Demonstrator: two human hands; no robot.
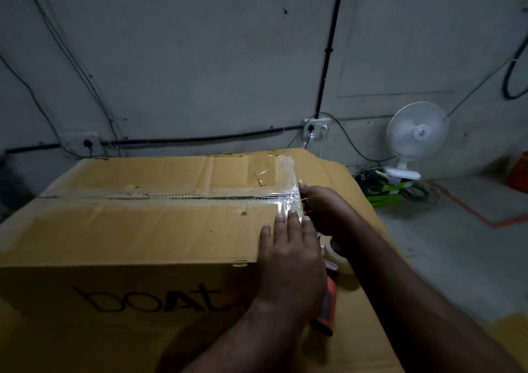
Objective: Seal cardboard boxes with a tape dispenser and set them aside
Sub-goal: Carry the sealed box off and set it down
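Left hand (288, 247) lies flat, fingers straight, smoothing tape (285, 198) onto the box (143, 230) at its right edge. Right hand (325, 210) pinches the tape taut, and the dispenser (327, 310) hangs just below.

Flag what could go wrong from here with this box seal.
1. At the right end of the box, the clear tape looks wrinkled where the left hand presses it. Creases may set and bond poorly.
2. The centre seam is torn, fuzzy and mostly uncovered, so tape may grip badly there.
3. The tape dispenser sits between the forearms beside the box. It could get knocked or, if joined to the strip, drag on it.
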